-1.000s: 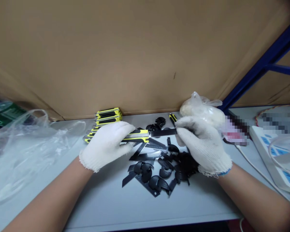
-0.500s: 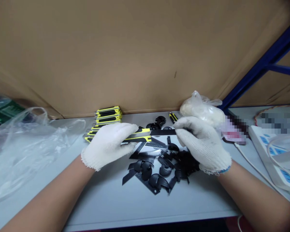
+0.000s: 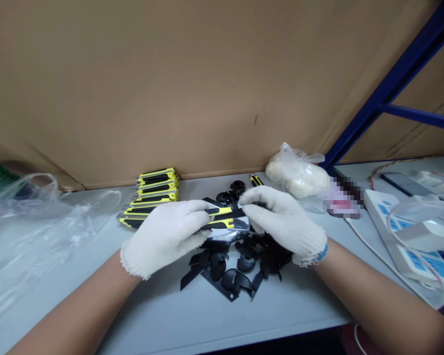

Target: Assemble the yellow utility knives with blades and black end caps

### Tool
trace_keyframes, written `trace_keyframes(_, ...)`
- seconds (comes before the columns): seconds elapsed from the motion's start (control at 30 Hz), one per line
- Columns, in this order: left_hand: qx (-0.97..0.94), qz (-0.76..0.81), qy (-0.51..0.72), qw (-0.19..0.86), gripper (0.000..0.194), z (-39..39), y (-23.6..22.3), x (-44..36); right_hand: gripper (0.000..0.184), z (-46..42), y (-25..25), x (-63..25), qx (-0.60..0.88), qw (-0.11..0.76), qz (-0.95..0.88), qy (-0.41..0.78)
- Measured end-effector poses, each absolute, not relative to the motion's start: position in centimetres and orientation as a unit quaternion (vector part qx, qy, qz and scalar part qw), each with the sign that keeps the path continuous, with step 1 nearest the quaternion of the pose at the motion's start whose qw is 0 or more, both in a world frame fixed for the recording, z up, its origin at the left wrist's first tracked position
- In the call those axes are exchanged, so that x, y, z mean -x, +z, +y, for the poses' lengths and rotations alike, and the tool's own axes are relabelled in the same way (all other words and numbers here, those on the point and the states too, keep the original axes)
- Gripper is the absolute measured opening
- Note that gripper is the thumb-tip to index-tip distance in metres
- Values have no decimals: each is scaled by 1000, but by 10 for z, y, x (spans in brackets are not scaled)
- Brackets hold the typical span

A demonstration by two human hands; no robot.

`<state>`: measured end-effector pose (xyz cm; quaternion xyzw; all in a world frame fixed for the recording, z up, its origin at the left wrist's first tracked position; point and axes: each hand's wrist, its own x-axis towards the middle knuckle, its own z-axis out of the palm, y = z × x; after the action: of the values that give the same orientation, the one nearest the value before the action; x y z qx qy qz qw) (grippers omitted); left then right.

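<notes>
Utility knife, yellow and black, is held above the worktop, closed in my left grip while my right grip pinches its blade end. Step in hand looks like working that end; the next move calls for a steady hold. Black plastic pieces lie below, stacked knives behind.

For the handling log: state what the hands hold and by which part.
A utility knife: the left hand grips its yellow-and-black handle, the right hand pinches its front end, by the blade.
</notes>
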<state>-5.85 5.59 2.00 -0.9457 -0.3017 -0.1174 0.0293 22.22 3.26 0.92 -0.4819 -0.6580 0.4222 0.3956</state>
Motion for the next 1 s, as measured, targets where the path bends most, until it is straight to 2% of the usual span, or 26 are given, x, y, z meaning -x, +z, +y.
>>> trace_keyframes(0.07,946,-301,-117,34,12,55,20,58,16,31,8,-217,456,379,-644,484)
trace_keyframes(0.13,943,-308,-119,41,11,54,20,58,29,33,6,-217,447,368,-645,498)
trace_keyframes(0.2,939,-321,-117,44,10,55,21,58,35,40,4,-226,472,372,-680,420)
trace_keyframes(0.27,936,-331,-114,44,11,56,21,59,30,52,-1,-241,495,364,-748,253)
trace_keyframes(0.33,934,-336,-114,45,11,58,20,62,29,65,-7,-257,480,280,-823,113)
trace_keyframes(0.4,933,-336,-114,50,12,59,19,64,34,75,-14,-267,452,167,-876,34)
trace_keyframes(0.47,933,-336,-114,56,13,60,18,66,45,79,-20,-271,419,76,-905,-7)
trace_keyframes(0.57,933,-337,-111,61,13,60,17,67,52,80,-25,-267,404,27,-914,-34)
trace_keyframes(0.7,936,-325,-123,60,12,60,17,68,27,78,-22,-263,431,41,-901,-36)
trace_keyframes(0.77,937,-320,-124,57,12,60,16,68,19,76,-16,-263,428,93,-899,6)
trace_keyframes(0.9,935,-331,-113,62,14,61,16,67,27,67,-2,-262,446,255,-844,155)
trace_keyframes(1.0,931,-342,-108,64,15,60,17,67,22,56,5,-254,460,296,-807,222)
